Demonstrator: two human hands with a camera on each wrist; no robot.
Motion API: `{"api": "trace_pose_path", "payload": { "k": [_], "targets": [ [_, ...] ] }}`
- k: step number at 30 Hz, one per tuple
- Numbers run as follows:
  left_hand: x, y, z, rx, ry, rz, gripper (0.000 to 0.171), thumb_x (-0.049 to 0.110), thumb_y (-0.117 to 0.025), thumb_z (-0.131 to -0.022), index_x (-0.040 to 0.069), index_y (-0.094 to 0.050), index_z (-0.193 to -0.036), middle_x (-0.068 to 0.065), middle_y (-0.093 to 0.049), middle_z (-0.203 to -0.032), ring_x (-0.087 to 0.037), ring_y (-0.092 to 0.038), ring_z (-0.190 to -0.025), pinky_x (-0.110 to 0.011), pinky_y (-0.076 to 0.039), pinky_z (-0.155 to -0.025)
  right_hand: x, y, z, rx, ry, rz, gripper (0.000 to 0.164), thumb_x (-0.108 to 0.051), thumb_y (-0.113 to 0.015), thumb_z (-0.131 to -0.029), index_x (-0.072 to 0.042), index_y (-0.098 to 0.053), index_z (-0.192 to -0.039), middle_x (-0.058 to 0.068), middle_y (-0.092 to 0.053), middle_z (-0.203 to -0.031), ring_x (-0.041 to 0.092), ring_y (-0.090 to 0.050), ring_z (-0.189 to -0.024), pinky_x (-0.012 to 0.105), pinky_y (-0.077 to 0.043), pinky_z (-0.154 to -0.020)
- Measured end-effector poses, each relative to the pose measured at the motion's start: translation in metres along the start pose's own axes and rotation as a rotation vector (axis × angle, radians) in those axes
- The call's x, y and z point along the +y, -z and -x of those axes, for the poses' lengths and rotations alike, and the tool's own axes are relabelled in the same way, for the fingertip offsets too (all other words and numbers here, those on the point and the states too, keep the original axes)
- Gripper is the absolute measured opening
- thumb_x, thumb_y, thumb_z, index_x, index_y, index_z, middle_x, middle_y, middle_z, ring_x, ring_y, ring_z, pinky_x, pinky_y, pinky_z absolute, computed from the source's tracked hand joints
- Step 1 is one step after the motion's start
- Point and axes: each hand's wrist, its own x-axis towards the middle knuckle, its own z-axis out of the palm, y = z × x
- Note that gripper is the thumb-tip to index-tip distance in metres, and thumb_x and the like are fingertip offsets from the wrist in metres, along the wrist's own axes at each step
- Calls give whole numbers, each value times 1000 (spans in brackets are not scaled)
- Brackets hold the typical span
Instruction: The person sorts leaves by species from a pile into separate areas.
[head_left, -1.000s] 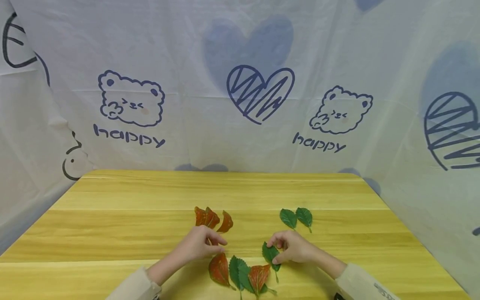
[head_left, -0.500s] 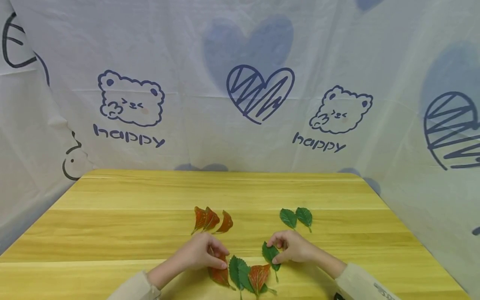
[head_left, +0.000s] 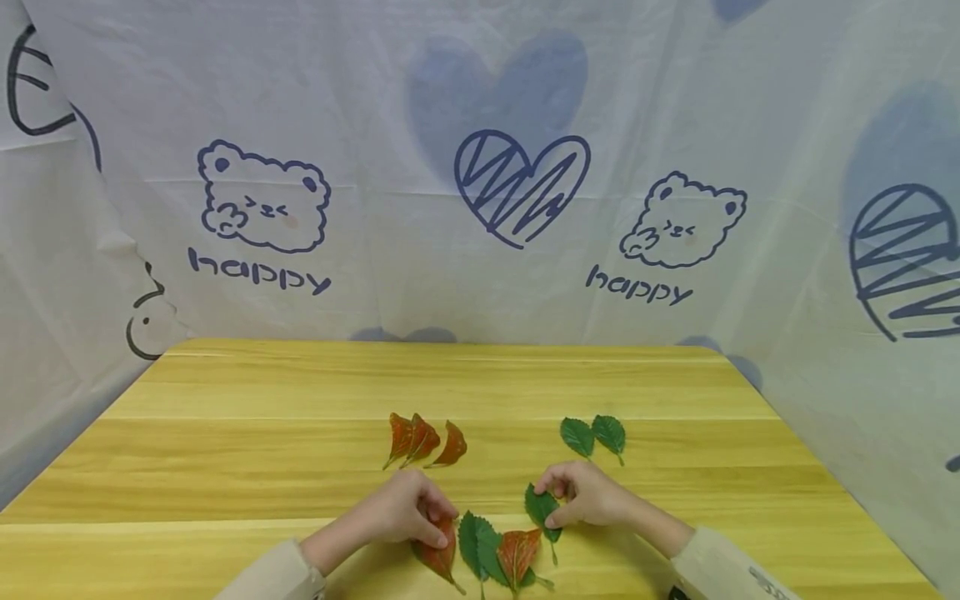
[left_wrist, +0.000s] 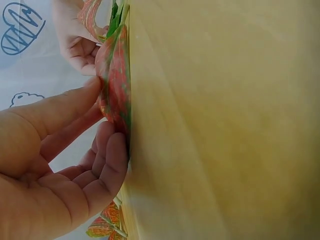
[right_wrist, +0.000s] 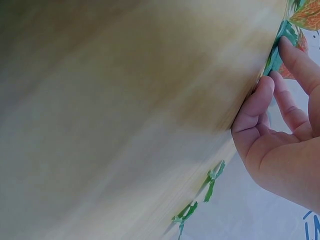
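My left hand pinches a red leaf by its edges, thumb on one side and fingertips on the other. In the left wrist view the same red leaf lies close along the table. My right hand holds a green leaf between thumb and fingers; the right wrist view shows the green leaf at my fingertips. Between my hands two overlapping green leaves lie beside a red leaf, which covers part of another green leaf.
Three red leaves lie farther back on the left of the wooden table. Two green leaves lie at the back right. Behind the table hangs a white cloth printed with bears and hearts.
My left hand has come down toward me onto the near red leaf and taken hold of it. The leaf has turned, its stem shifting slightly. My right hand stays in place.
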Motion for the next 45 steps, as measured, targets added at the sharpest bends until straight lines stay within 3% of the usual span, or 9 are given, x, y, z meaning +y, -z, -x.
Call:
{"api": "trace_pose_path", "payload": {
  "k": [4, 13, 25, 35, 45],
  "targets": [
    [-3, 1, 0, -24, -20, -24, 27, 5, -78, -65, -3, -69, -89, 0, -66, -75, -7, -57, -64, -21, -48, -56, 0, 0, 0, 0, 4, -3, 28, -1, -73, -71, 4, -60, -95, 3, -44, -75, 9, -34, -58, 19, -30, -50],
    [4, -1, 0, -8, 74, -39, 18, -3, -76, -64, -3, -70, -81, -11, -66, -75, -21, -61, -71, -26, -50, -59, -3, 2, 1, -8, -1, -10, 27, 0, -71, -72, 7, -59, -96, 4, -45, -75, 8, -34, -56, 18, -30, -49],
    [5, -1, 1, -15, 84, -54, 18, -5, -75, -64, -4, -70, -81, -11, -66, -76, -20, -61, -71, -27, -50, -60, -5, 5, 0, -26, -34, -46, 25, -2, -67, -78, 8, -59, -99, 5, -49, -78, 11, -41, -62, 19, -37, -52],
    [6, 1, 1, -19, 81, -49, 18, -5, -75, -64, -4, -70, -82, -12, -67, -75, -21, -61, -71, -27, -50, -60, -14, 5, -14, 70, 40, 101, 19, -8, -68, -78, 2, -65, -94, 2, -61, -81, 10, -55, -65, 24, -47, -58],
    [4, 1, 1, -22, 78, -37, 18, -3, -76, -64, -3, -70, -81, -12, -67, -76, -20, -62, -70, -26, -50, -59, -30, -6, -42, -127, 229, 20, 20, -3, -66, -79, 7, -65, -96, 17, -65, -90, 10, -59, -72, 25, -50, -64]
  ]
}}
